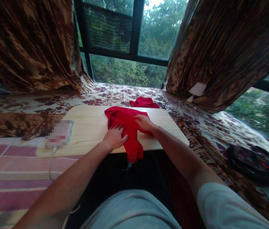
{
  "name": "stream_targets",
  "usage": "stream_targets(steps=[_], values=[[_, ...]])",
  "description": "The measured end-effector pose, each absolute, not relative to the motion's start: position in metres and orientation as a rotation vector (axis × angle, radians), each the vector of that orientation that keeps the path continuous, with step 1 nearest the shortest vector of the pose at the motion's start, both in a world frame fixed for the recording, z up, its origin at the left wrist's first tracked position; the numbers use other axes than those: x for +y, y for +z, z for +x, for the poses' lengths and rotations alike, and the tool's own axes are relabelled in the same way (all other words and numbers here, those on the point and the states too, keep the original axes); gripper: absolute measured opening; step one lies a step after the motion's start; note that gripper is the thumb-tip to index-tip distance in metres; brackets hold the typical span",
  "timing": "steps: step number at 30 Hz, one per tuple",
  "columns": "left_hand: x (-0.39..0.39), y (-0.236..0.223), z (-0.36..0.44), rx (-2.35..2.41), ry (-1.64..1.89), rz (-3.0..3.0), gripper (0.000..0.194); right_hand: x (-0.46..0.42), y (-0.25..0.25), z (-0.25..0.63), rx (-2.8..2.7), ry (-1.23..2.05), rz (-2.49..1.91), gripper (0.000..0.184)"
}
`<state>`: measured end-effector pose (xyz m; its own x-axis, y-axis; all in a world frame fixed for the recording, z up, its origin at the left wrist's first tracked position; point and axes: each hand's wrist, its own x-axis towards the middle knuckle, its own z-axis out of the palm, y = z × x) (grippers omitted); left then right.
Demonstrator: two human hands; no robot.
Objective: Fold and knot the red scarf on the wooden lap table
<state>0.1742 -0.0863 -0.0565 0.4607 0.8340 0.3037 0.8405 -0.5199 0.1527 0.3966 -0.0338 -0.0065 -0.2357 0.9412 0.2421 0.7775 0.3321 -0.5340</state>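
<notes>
- From the head view, we see a red scarf (127, 127) spread across a pale wooden surface (88, 127), its fringed end hanging over the near edge.
- Our left hand (114, 137) lies palm down on the scarf's left edge, fingers (118, 128) spread flat and gripping nothing.
- Our right hand (145, 122) presses flat on the scarf's right side, fingers (139, 118) extended and together, pinning the fabric rather than clutching it.
- A second bunch of red cloth (144, 102) sits at the far edge of the surface, just beyond the scarf; we cannot tell whether the two are joined.
- A blurred flat item (59, 134) with a white cable (51, 162) rests at the surface's left end, well apart from both hands.
- A floral bedspread (101, 95) lies under the surface, brown patterned curtains (220, 47) frame a dark window (129, 31) onto green trees, and a striped blanket (10, 178) covers the near left.
</notes>
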Motion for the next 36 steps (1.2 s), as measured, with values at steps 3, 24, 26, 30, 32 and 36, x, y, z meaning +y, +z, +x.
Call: stream_targets(steps=[3,24,26,30,32,36], values=[[-0.097,-0.050,0.170,-1.500,-0.489,-2.718,0.060,-0.028,0.006,0.397,-1.909,0.374,-1.517,0.020],[-0.056,-0.003,0.159,-1.782,-1.453,-2.156,0.035,0.004,0.140,0.368,-2.126,-0.367,-1.294,0.022],[-0.052,-0.004,0.153,-1.825,-1.403,-2.069,0.053,0.008,0.141,0.365,-2.108,-0.350,-1.254,0.021],[-0.027,-0.011,0.139,-2.249,-1.150,-2.277,0.038,0.011,0.136,0.358,-2.070,-0.319,-1.232,0.020],[-0.014,-0.015,0.135,-2.368,-1.202,-2.358,0.031,0.010,0.133,0.356,-2.041,-0.317,-1.226,0.020],[0.004,-0.018,0.139,-2.506,-2.022,-2.336,0.037,0.014,0.128,0.355,-1.944,-0.287,-1.191,0.019]])
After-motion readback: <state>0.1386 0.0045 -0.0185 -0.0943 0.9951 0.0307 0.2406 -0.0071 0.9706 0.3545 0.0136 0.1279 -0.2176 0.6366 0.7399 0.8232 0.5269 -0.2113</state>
